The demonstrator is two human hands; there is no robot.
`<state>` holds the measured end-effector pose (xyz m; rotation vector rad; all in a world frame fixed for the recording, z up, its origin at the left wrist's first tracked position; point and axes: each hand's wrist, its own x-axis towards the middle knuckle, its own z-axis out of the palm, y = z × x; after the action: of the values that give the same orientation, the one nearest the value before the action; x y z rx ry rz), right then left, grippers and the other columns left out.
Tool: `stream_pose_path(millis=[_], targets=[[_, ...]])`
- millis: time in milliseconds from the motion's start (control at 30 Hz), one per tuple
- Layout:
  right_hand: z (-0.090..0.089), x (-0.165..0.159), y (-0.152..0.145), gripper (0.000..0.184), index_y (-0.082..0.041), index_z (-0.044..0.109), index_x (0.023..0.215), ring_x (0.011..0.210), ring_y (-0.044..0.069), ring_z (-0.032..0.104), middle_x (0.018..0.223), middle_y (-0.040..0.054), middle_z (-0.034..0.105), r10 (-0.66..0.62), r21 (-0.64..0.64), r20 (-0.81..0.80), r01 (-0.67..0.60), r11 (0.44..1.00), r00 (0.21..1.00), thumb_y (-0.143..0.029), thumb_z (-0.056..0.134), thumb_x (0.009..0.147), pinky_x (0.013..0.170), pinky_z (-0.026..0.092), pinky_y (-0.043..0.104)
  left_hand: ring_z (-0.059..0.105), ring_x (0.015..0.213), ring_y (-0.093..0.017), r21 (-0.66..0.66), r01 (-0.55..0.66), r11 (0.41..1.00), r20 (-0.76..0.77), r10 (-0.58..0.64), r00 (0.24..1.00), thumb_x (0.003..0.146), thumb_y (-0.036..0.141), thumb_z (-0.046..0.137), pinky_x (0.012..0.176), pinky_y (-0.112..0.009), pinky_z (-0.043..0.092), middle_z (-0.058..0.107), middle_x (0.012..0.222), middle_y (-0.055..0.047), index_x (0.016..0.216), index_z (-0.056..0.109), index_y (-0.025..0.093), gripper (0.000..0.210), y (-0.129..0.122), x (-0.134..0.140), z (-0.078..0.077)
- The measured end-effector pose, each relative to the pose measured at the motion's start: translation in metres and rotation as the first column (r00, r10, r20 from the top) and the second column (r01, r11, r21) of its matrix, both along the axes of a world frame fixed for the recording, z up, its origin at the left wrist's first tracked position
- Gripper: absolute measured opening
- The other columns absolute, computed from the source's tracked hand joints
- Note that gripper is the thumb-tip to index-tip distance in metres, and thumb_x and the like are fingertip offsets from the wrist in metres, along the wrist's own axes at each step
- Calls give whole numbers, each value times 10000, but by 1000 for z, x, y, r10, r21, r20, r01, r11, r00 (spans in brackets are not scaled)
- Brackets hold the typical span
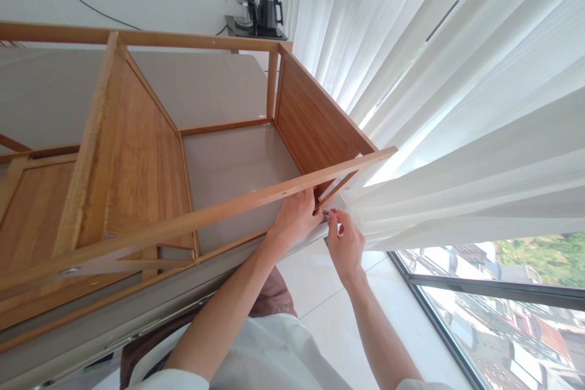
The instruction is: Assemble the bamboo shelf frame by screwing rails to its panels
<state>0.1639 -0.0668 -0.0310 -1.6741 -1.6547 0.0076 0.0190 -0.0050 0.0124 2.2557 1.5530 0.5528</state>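
Note:
A wooden shelf frame (256, 195) with brown panels lies on a grey-topped table (237, 158). At its near right corner, my left hand (296, 212) is closed around the wood, with its fingertips partly hidden behind the frame. Just right of it, my right hand (345, 241) pinches a small, thin metallic piece (325, 213) against the same corner. That piece is too small to name. A wooden end panel (315, 109) rises beyond both hands, and a long rail (283, 192) passes above them.
White curtains (457, 103) hang close on the right, above a window (503, 317). A black kettle (269, 11) and a coffee maker (247, 9) stand on a dark surface by the wall. A black cable (86, 9) runs along the wall. Pale floor tiles (315, 280) lie below my hands.

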Motion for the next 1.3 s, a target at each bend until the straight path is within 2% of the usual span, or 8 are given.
stream_pose_path(millis=[300,700,967,1067,1300], targets=[[-1,-2,0,283,-189,667,1039,721,149,666,915,56,749,-45,-2,-18,45,999,999,-372,451,1024,678,480,255,651,1039,-280,-30,-9,1000,11,9,1000,868,283,580,841,-386,515,624,1147,-98,1207,404,204,390,0,0,0],[1,-7,-5,314,-200,643,1074,627,120,685,851,21,760,-102,-76,-106,94,993,989,-402,404,1040,560,461,209,629,1111,-293,-20,-9,1000,16,9,1000,869,263,579,906,-398,505,610,1216,-116,1230,408,188,406,0,0,1],[-1,-2,-4,313,-206,695,1066,735,157,697,870,50,762,3,-35,48,-2,999,999,-377,434,1035,718,491,264,631,1104,-278,-11,-1,1000,33,2,999,871,248,571,891,-387,508,609,1192,-87,1212,393,207,386,0,0,4],[-3,0,-4,290,-206,701,1075,756,173,708,887,62,766,20,-27,94,-18,999,995,-357,459,1028,733,495,284,628,1106,-279,-12,3,1000,36,-2,999,875,253,569,898,-390,507,602,1204,-91,1213,391,207,385,0,0,4],[-12,4,-5,291,-222,712,1123,769,177,733,922,62,777,51,-37,86,-48,998,995,-358,478,1016,737,526,276,631,1098,-279,-30,9,1000,32,-8,999,873,260,586,892,-397,509,601,1213,-104,1230,391,211,410,0,-1,4]])
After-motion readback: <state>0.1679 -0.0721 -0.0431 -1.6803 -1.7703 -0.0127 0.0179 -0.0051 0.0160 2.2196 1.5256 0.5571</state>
